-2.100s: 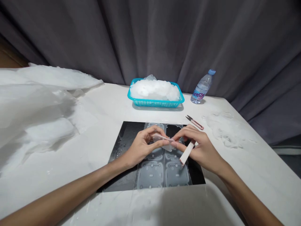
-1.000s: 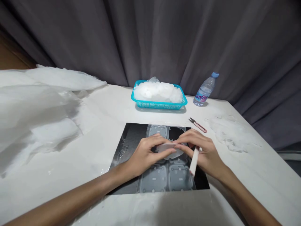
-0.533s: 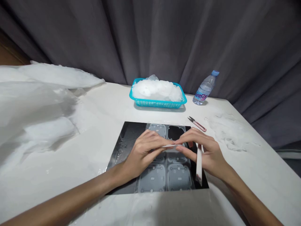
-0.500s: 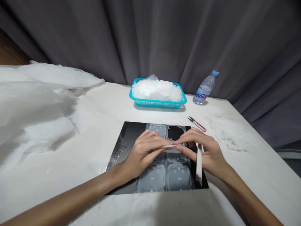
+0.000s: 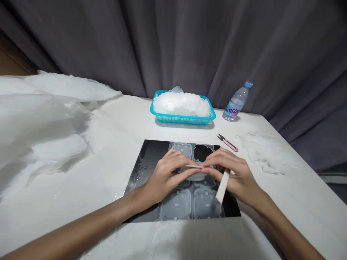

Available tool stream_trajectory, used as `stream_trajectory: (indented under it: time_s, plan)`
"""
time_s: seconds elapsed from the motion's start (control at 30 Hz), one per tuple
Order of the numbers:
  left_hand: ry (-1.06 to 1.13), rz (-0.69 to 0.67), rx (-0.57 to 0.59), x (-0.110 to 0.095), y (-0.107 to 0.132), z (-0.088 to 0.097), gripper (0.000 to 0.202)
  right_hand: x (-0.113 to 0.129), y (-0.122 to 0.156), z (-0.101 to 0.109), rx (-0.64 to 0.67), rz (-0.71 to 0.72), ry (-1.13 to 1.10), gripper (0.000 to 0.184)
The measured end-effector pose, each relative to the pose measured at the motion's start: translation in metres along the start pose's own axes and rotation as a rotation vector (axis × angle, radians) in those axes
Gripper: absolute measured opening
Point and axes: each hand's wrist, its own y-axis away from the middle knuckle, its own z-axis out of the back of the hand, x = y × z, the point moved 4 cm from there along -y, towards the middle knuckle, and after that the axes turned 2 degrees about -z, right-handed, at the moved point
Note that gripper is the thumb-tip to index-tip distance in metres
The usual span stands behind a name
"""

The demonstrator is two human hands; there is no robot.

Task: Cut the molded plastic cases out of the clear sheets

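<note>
My left hand [image 5: 165, 175] and my right hand [image 5: 233, 175] meet over a black mat [image 5: 148, 162] and pinch a thin translucent plastic piece [image 5: 195, 171] between their fingertips. A white flat stick-like tool [image 5: 222, 186] is also tucked in my right hand and slants down toward me. A clear sheet of several moulded rounded-rectangle pieces [image 5: 187, 202] lies on the mat under both hands. One cell near the top [image 5: 202, 152] shows black.
A turquoise basket [image 5: 183, 117] heaped with white translucent pieces stands at the back. A water bottle [image 5: 236, 103] stands to its right. Pink-handled snips [image 5: 227, 142] lie right of the mat. Crumpled plastic sheeting [image 5: 46, 119] covers the left; thin scraps [image 5: 264, 153] lie right.
The thin piece has been turned from tilted to nearly edge-on between my fingertips. The white tool in my right hand swung from slanted to upright and back to slanted.
</note>
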Motion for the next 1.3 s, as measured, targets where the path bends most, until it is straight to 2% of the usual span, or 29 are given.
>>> stream_trajectory:
  time_s: [0.1, 0.27, 0.37, 0.53, 0.73, 0.83, 1.07, 1.3]
  plan:
    - [0.065, 0.081, -0.025, 0.003, -0.001, 0.001, 0.005, -0.002, -0.002, 0.004, -0.024, -0.022, 0.028, 0.013]
    - [0.111, 0.143, -0.064, 0.006, 0.000, 0.003, 0.006, -0.006, -0.002, 0.007, -0.014, -0.119, 0.015, 0.023]
    - [0.121, 0.121, -0.087, 0.005, 0.000, 0.005, 0.005, -0.007, 0.000, 0.008, -0.042, -0.168, 0.003, 0.024]
    - [0.129, 0.081, -0.098, 0.003, -0.001, 0.005, 0.007, -0.006, 0.002, 0.010, -0.056, -0.144, -0.015, 0.014]
    - [0.122, 0.064, -0.090, 0.002, 0.001, 0.004, 0.007, -0.006, 0.003, 0.011, -0.073, -0.160, -0.044, 0.021]
    - [0.115, 0.126, -0.090, 0.003, 0.002, 0.003, 0.003, -0.007, 0.004, 0.009, -0.073, -0.193, -0.080, 0.023]
    - [0.168, 0.290, -0.020, 0.002, 0.003, -0.001, 0.014, -0.019, 0.006, 0.005, -0.063, -0.349, -0.250, 0.027]
    - [0.191, 0.305, -0.017, -0.002, -0.001, 0.000, 0.019, -0.022, 0.003, 0.001, -0.056, -0.430, -0.317, 0.027]
